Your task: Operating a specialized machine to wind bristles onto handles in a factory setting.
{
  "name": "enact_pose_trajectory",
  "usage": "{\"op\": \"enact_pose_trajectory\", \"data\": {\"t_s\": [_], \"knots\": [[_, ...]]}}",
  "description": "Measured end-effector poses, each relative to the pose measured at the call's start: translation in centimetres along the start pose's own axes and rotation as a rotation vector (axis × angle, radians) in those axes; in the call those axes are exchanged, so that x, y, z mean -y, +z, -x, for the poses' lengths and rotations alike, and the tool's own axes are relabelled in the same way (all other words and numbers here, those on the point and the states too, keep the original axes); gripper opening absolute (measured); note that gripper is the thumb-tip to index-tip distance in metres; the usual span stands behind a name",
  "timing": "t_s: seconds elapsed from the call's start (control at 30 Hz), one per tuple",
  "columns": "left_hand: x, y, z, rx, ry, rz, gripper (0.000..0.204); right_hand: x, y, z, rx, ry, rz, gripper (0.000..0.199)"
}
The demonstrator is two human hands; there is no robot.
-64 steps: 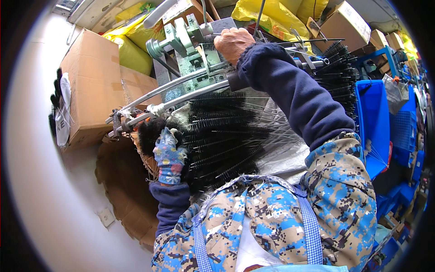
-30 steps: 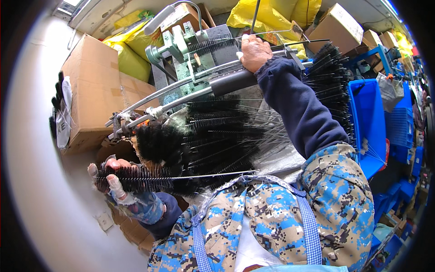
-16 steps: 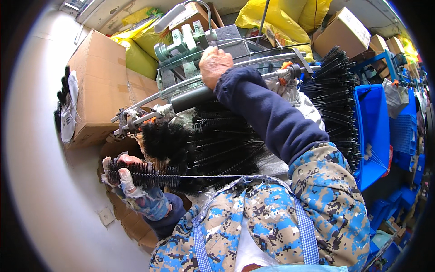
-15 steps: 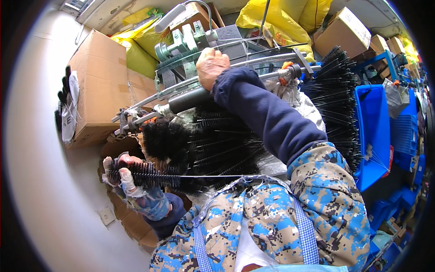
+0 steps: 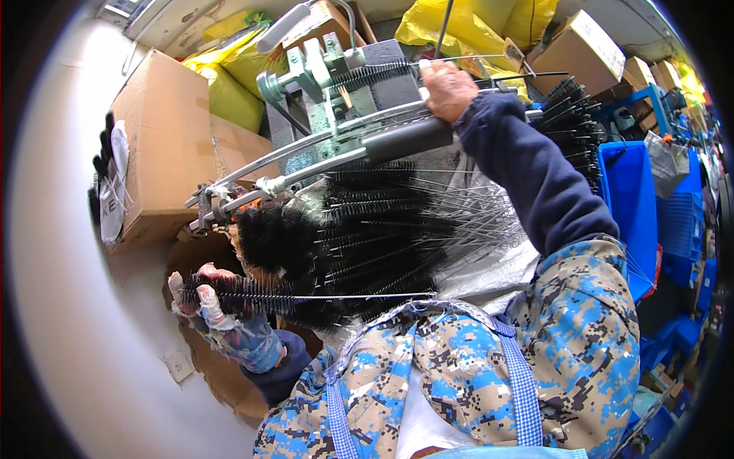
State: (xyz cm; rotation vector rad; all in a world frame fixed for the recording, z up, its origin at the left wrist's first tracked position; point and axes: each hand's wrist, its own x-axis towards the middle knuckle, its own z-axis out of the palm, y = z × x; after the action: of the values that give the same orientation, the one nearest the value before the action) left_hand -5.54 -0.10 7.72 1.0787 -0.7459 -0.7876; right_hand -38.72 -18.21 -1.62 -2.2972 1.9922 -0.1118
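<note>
My left hand (image 5: 210,298), with whitish coverings on its fingers, is closed around a bundle of black twisted-wire brushes (image 5: 252,298). A bare wire stem points right from the bundle, across the front of my apron. At the back, my right hand (image 5: 449,90) is curled over the metal rods of a green bench machine (image 5: 325,84); what its fingers grip is hidden. Just left of those fingers, a black brush (image 5: 371,75) lies across the machine, its thin wire passing beyond the hand. A black roller (image 5: 409,141) on a rod ends below my right wrist.
A pile of black brushes (image 5: 375,229) lies between me and the machine, stems toward the right. Cardboard boxes (image 5: 164,138) stand at the left. Yellow sacks (image 5: 451,30) are behind, and a blue bin (image 5: 631,214) is at the right, near more upright brushes (image 5: 573,115).
My right hand has moved right along the rods, and the black roller has shifted right too. More of the brush pile and its stems now shows. My left hand has barely moved.
</note>
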Motion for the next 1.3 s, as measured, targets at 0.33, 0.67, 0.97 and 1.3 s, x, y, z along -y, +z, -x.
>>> {"op": "enact_pose_trajectory", "data": {"t_s": [0.33,0.67,0.97,1.3], "knots": [[1.4,1.9,0.8,0.158,0.078,-0.109,0.041,-7.2,-2.9,-1.7,-0.245,0.042,0.265,0.029],[0.6,0.2,0.7,0.11,0.055,-0.018,0.042,-6.4,-6.7,4.7,-0.104,-0.205,0.314,0.012],[1.8,2.7,0.8,0.262,0.137,0.025,0.046,-0.3,-3.6,15.1,0.165,-0.38,-0.162,0.014],[2.4,4.6,0.8,0.538,0.163,0.109,0.04,6.2,-4.5,13.2,0.016,-0.709,-0.859,0.069]]}}
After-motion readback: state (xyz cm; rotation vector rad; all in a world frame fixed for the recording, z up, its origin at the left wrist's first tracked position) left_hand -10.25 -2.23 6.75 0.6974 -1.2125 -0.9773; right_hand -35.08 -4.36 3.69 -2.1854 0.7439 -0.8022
